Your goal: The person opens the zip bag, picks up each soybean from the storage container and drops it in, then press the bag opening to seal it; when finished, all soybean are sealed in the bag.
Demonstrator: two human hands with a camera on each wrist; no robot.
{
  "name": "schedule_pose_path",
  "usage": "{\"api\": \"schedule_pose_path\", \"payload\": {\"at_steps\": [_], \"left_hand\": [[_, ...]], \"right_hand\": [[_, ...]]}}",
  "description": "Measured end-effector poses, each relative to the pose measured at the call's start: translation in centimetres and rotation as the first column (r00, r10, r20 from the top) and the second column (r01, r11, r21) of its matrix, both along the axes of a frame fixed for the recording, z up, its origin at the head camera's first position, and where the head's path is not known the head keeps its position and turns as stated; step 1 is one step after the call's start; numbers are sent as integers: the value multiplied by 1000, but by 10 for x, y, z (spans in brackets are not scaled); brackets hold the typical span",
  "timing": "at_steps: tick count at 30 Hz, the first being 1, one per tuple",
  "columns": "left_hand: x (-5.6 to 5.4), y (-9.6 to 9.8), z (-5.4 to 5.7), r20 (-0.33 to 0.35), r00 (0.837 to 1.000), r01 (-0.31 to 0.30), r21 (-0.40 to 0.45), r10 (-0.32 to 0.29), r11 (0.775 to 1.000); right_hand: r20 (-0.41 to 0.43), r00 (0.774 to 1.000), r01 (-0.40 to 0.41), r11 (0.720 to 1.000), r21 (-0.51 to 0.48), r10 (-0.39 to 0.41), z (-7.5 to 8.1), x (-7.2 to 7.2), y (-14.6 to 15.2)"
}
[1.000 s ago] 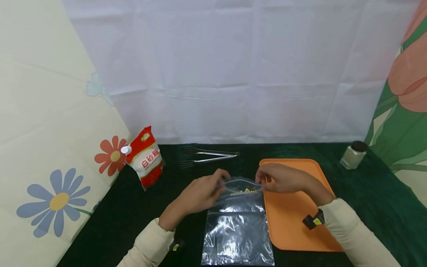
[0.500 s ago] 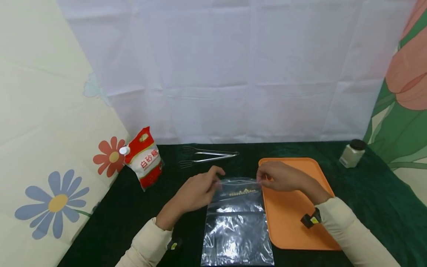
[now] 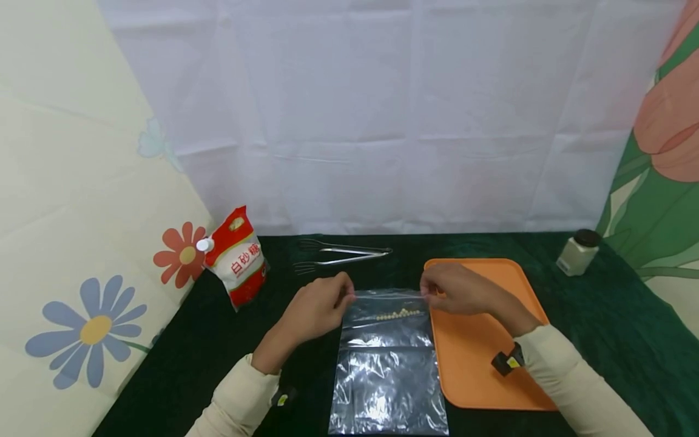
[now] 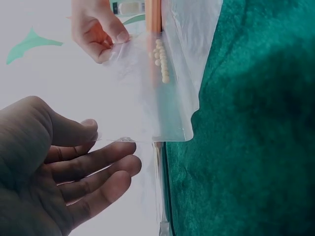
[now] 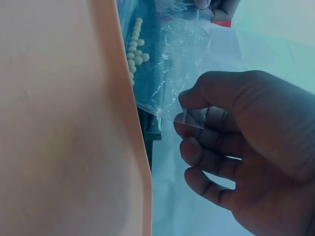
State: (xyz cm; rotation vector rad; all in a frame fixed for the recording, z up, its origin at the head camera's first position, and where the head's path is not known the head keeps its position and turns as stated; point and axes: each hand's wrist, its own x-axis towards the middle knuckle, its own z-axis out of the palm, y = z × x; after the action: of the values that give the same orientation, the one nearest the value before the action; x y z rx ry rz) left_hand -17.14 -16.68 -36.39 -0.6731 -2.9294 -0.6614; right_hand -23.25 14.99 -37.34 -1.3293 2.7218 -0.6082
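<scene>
A clear zip-top plastic bag [image 3: 382,385] lies lengthwise on the dark green cloth, its mouth at the far end. Inside, small pale round balls [image 3: 398,314] are gathered in a row below the mouth; they also show in the right wrist view. My left hand [image 3: 319,306] pinches the bag's left top corner between thumb and index finger, the other fingers loosely bent. At the opposite top corner, my right hand [image 3: 461,288] pinches the film with thumb and forefinger, as the right wrist view shows. The mouth looks flat and straight between both hands.
An orange tray [image 3: 491,364] sits right beside the bag, under my right forearm. Metal tongs [image 3: 349,260] lie beyond the left hand. A red and white sugar pouch [image 3: 237,261] stands at the left, and a dark-lidded jar [image 3: 577,254] at the far right.
The bag's mouth gaped a second ago and now lies flat. My left hand loosened, drew slightly left and now pinches the corner. The right hand stayed nearly in place.
</scene>
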Motion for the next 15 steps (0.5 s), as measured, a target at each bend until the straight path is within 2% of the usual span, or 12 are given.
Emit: {"api": "schedule_pose_path", "payload": {"at_steps": [4, 9, 15], "left_hand": [[0, 0, -1, -15, 1000, -1, -18, 1, 1000], [1, 1, -2, -89, 996, 2, -44, -6, 999], [1, 1, -2, -127, 992, 5, -58, -12, 998]], "right_hand": [[-34, 999, -20, 1000, 1, 20, -3, -1, -1], [-77, 996, -37, 999, -16, 36, -5, -1, -1], [-84, 996, -33, 999, -19, 31, -4, 0, -3]]}}
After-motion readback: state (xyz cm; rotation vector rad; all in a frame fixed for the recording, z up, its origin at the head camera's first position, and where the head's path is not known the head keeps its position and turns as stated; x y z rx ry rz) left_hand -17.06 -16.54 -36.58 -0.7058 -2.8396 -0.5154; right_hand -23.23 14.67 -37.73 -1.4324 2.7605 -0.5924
